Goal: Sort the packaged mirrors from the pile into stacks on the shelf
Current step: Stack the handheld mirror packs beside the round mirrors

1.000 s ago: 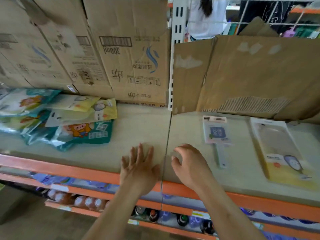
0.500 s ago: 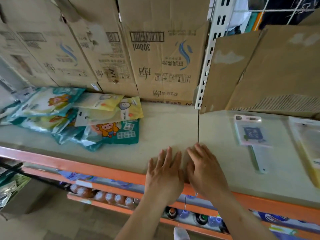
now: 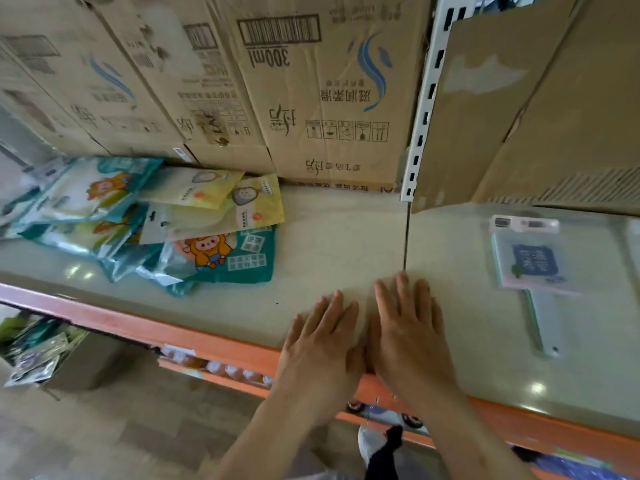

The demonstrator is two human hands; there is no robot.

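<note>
A loose pile of packaged mirrors (image 3: 194,230) lies on the left of the pale shelf (image 3: 329,237): teal packs with a cartoon animal and yellow packs on top. One pink pack with a handled mirror (image 3: 531,268) lies alone on the right. My left hand (image 3: 325,344) and my right hand (image 3: 410,327) rest flat side by side on the shelf near its front edge, fingers straight, holding nothing. Both are well to the right of the pile.
Brown cardboard boxes (image 3: 311,91) stand along the back of the shelf. A white slotted upright (image 3: 424,109) divides the two bays. The orange shelf edge (image 3: 145,327) runs along the front. A lower shelf holds bottles (image 3: 228,370). A box of packs (image 3: 38,351) sits on the floor at left.
The view has swung left, toward the pile. My right hand uncurled and laid flat next to the left hand; the yellow pack at far right has left the view.
</note>
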